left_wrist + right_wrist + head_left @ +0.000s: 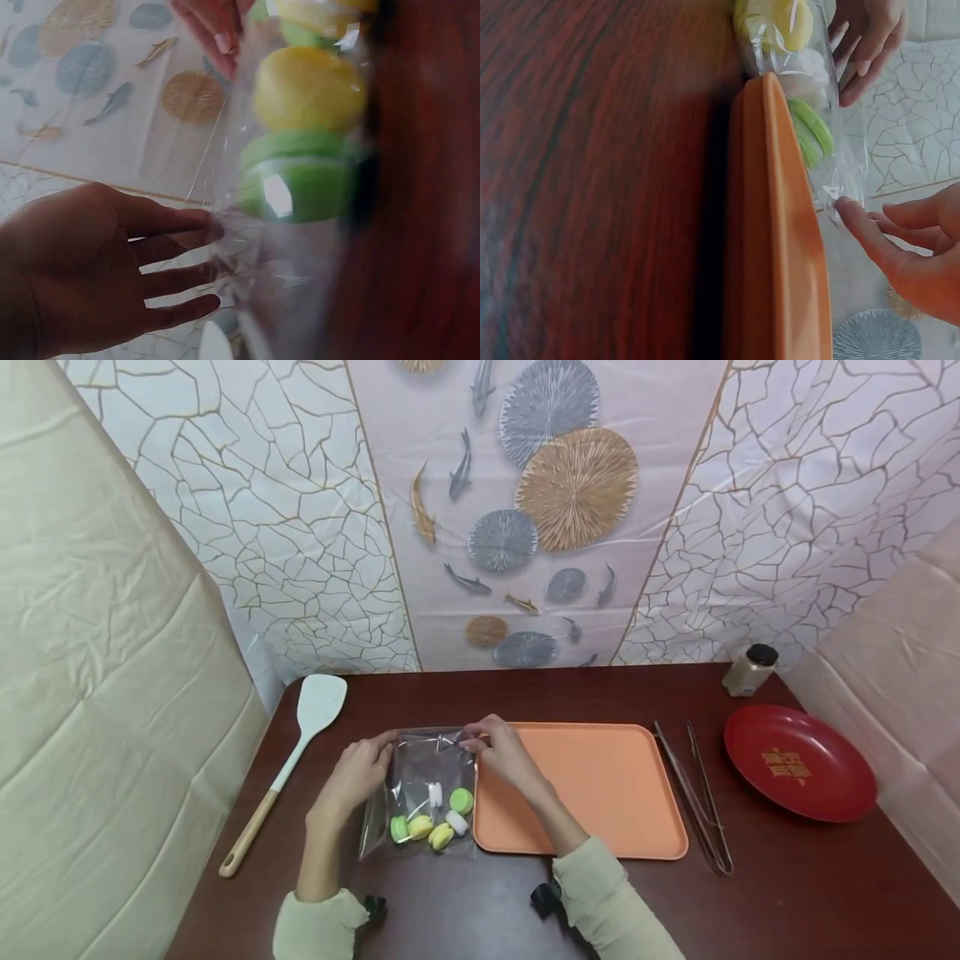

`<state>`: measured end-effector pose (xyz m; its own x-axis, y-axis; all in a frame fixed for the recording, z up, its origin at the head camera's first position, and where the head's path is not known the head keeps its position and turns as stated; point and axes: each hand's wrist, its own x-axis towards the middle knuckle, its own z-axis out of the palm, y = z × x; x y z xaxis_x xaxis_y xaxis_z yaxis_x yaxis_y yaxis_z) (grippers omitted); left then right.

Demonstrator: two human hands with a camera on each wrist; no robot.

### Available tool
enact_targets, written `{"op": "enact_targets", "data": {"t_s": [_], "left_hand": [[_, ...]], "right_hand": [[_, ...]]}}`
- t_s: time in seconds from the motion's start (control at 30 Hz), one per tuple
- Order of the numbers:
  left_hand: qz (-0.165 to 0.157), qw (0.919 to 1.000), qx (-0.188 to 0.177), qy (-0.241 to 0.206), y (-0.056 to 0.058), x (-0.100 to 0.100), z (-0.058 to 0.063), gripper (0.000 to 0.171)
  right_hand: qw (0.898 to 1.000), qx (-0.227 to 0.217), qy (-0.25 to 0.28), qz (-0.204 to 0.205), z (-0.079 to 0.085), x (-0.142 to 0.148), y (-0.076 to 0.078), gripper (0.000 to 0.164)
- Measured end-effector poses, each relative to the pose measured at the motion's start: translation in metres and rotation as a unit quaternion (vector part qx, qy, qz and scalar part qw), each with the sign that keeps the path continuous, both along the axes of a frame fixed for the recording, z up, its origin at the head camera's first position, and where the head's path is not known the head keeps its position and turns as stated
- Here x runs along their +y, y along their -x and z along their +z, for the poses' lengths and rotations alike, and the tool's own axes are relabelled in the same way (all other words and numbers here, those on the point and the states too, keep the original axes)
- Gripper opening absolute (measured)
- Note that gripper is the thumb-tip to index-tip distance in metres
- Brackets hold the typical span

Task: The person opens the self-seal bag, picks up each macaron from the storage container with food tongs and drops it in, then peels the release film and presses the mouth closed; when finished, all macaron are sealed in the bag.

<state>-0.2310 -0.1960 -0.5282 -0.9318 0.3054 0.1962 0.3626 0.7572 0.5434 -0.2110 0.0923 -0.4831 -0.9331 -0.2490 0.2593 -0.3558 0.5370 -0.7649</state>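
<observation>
A clear plastic bag (431, 768) lies at the centre left of the table with several macarons in it: green (461, 802), yellow (441, 837) and white ones, gathered toward its near end. My left hand (360, 772) pinches the bag's far left corner between thumb and forefinger, while its other fingers stretch out behind the film in the left wrist view. At the far right corner is my right hand (506, 756). One fingertip (846, 206) touches the crinkled film, and the other fingers stand apart from it.
An orange tray (585, 789) sits right beside the bag. Metal tongs (697, 802), a red plate (798, 760) and a black-capped jar (750, 670) are on the right. A white spatula (303, 735) with a wooden handle lies at the left.
</observation>
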Motion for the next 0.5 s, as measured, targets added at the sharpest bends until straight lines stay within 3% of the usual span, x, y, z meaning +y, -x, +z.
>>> {"op": "enact_targets", "data": {"t_s": [0.07,0.13,0.2,0.23,0.4,0.5], "left_hand": [[-0.002,0.9998,-0.022,0.002,0.009,-0.005,-0.019,0.046],[-0.003,0.9985,-0.055,-0.003,0.010,-0.006,-0.026,0.052],[0.011,0.9963,-0.085,0.007,0.006,-0.002,-0.024,0.053],[0.018,0.9946,-0.102,0.011,0.009,-0.002,-0.030,0.056],[0.018,0.9854,-0.165,0.040,-0.001,0.010,-0.021,0.063],[0.020,0.9821,-0.178,0.059,-0.006,0.014,-0.013,0.064]], "right_hand": [[1.000,-0.014,-0.006,0.019,-0.002,-0.001,0.002,0.010],[0.999,-0.029,-0.009,0.039,-0.005,-0.002,0.004,0.011],[0.997,-0.051,-0.009,0.058,-0.006,-0.004,0.006,0.012],[0.996,-0.063,-0.008,0.065,-0.007,-0.004,0.007,0.013],[0.991,-0.086,-0.001,0.099,-0.008,-0.006,0.012,0.014],[0.992,-0.077,-0.002,0.102,-0.010,-0.007,0.014,0.014]]}}
